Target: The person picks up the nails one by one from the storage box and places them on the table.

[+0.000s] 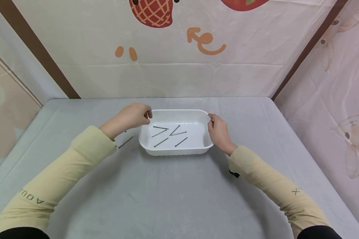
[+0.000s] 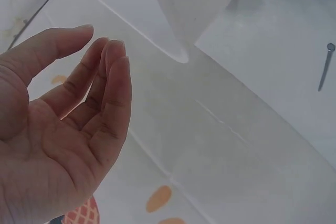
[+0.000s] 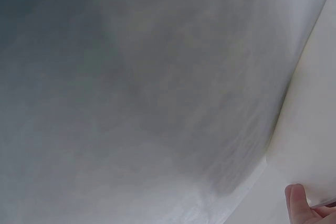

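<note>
A white plastic tray [image 1: 179, 152] sits on the table with several nails [image 1: 161, 142] lying loose on its bottom. My right hand [image 1: 219, 132] grips the tray's right rim; in the right wrist view only a few fingertips [image 3: 298, 200] show against the white wall. My left hand [image 1: 130, 116] is at the tray's left back corner. In the left wrist view that hand [image 2: 68, 114] has loosely curved fingers, a gap between thumb and fingertips, and stands apart from the tray [image 2: 194, 3]. Left of the tray lies another nail [image 1: 125, 142], with a second partly hidden by the left hand.
A grey cloth covers the table [image 1: 167, 192]. Behind it hangs a pale printed curtain [image 1: 173, 79], and another curtain [image 1: 332, 109] hangs on the right. In the left wrist view two nails [image 2: 326, 66] lie on the table surface.
</note>
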A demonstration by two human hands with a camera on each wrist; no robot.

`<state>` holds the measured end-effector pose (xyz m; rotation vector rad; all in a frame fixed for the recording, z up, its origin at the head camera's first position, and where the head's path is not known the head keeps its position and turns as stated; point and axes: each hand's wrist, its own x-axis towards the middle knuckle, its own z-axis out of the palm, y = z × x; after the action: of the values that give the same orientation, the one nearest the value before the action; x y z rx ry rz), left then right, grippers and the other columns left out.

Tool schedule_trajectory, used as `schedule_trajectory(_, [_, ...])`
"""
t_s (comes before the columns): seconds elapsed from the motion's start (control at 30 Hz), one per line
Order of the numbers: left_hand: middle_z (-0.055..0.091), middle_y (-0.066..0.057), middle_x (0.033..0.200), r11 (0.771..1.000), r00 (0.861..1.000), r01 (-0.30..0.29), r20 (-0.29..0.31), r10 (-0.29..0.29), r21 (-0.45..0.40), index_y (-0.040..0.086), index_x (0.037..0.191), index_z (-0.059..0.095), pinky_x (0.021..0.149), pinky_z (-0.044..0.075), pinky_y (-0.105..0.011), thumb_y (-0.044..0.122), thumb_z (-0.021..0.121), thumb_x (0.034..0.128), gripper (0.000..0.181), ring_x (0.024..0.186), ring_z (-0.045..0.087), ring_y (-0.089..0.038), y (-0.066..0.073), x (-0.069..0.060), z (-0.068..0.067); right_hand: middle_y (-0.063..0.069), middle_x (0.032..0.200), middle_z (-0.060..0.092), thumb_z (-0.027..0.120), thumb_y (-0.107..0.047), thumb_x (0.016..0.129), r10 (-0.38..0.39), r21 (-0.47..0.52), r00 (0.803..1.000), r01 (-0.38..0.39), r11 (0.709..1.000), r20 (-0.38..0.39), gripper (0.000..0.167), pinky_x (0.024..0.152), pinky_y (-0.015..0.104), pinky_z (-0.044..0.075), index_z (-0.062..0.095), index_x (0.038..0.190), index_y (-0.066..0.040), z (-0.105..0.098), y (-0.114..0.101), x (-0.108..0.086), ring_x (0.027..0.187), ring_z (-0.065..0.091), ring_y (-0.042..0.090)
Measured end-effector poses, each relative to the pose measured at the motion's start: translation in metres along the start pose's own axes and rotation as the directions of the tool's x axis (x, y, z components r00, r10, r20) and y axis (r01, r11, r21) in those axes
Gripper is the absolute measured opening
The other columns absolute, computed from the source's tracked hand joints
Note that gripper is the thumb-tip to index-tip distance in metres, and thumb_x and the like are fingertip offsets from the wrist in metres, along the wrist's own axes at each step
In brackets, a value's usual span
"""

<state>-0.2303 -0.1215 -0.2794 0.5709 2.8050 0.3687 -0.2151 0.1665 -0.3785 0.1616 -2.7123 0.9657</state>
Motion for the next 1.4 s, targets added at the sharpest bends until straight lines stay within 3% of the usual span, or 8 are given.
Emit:
schedule_trajectory(0.43, [0.062, -0.008, 0.088, 0.997, 0.997, -0.066, -0.039, 0.067, 0.043, 0.003, 0.095, 0.062, 0.071, 0.045, -0.035, 0.003, 0.055, 0.0795, 0.017, 0.081, 0.055, -0.022, 0.012, 0.005, 0.0, 0.017, 0.104, 0.06, 0.037, -0.007, 0.093, 0.02, -0.009, 1.0, -0.019, 1.0, 0.017, 0.036, 0.063, 0.03, 0.045, 0.049, 0.125, 0.004, 0.0, 0.0, 0.0, 0.076, 0.052, 0.021])
schedule_trajectory(1.13, [0.063, -0.01, 0.097, 0.972, 0.969, -0.215, -0.108, 0.224, 0.09, 0.003, 0.103, 0.061, 0.073, 0.048, -0.037, 0.005, 0.055, 0.0812, 0.022, 0.088, 0.058, -0.024, 0.029, 0.017, -0.004, 0.02, 0.109, 0.059, 0.037, -0.007, 0.093, 0.02, -0.003, 1.0, -0.02, 1.0, 0.021, 0.036, 0.064, 0.03, 0.045, 0.049, 0.125, 0.004, 0.0, 0.0, 0.0, 0.077, 0.052, 0.022])
schedule_trajectory(1.4, [0.061, -0.009, 0.101, 0.957, 0.956, -0.268, -0.093, 0.279, 0.113, 0.004, 0.105, 0.06, 0.076, 0.048, -0.037, 0.006, 0.057, 0.0821, 0.023, 0.091, 0.057, -0.023, 0.034, 0.023, -0.002, 0.02, 0.109, 0.059, 0.037, -0.007, 0.093, 0.019, -0.001, 1.0, -0.019, 1.0, 0.019, 0.036, 0.064, 0.031, 0.045, 0.049, 0.125, 0.004, 0.0, 0.0, 0.0, 0.078, 0.052, 0.023])
